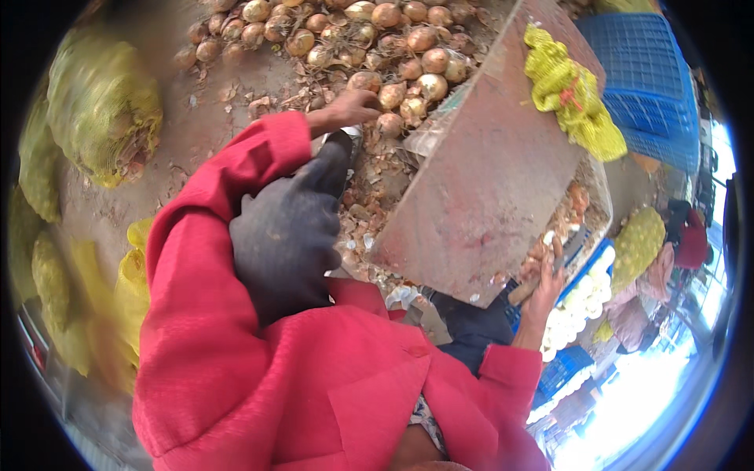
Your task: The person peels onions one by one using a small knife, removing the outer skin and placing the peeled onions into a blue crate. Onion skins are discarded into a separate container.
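Note:
My left hand (347, 110) reaches out at the edge of a heap of brown-skinned onions (420, 39), its fingers stretched among the nearest ones. Just beside its fingertips is a single onion (389, 124); I cannot tell whether they touch. My right hand (540, 294) is closed around a knife; its brown handle (518, 294) sticks out on one side and the dark blade (578, 239) on the other. This hand is beside a slanted reddish-brown board (479, 180), next to loose onion skins (561, 216). A dark grey, cloth-covered shape (287, 243) lies along my left sleeve.
Yellow mesh sacks (102, 106) stand at the left. A crumpled yellow net (569, 90) lies on the board. Stacked blue crates (644, 74) stand far right. Below them, pale peeled onions (577, 314) fill a blue crate. Onion skins (373, 173) litter the floor.

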{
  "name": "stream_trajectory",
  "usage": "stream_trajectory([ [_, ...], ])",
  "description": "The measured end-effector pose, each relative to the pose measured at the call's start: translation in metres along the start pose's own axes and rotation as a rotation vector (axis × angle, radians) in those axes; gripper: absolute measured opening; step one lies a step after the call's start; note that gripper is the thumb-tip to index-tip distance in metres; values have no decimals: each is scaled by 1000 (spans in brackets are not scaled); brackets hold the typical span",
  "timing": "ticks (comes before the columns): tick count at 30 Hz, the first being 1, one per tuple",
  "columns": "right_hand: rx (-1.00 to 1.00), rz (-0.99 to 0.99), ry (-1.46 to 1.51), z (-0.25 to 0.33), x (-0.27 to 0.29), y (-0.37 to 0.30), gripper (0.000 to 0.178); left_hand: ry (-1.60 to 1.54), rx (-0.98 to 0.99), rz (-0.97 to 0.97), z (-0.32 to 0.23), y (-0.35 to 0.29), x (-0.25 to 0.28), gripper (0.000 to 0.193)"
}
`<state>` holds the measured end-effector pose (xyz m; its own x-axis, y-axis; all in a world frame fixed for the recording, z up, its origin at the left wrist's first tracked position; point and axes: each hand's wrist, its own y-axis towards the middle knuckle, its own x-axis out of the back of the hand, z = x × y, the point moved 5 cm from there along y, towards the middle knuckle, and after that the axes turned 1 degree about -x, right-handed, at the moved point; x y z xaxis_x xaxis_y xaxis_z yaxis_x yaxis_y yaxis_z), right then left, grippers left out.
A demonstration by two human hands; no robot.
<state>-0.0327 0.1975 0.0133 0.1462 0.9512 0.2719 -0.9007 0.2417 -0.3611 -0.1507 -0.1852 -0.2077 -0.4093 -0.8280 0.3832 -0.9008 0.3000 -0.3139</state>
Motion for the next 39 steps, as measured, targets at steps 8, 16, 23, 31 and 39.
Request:
stream_trajectory([
  [8,-25,132,-97,-16,-37,-10,51,43,104,-421,28,12,81,22],
  [16,-117,31,-38,-33,-38,1,37,679,247,-867,116,-13,247,36],
  [23,-138,-90,45,-30,-48,2,33,646,766,-857,166,-87,306,59],
  [31,-171,-113,-89,-24,-50,5,24,438,755,-1121,272,-165,304,60],
  [39,-105,-239,-199,-41,-23,9,20,456,727,-1209,316,-143,341,72],
])
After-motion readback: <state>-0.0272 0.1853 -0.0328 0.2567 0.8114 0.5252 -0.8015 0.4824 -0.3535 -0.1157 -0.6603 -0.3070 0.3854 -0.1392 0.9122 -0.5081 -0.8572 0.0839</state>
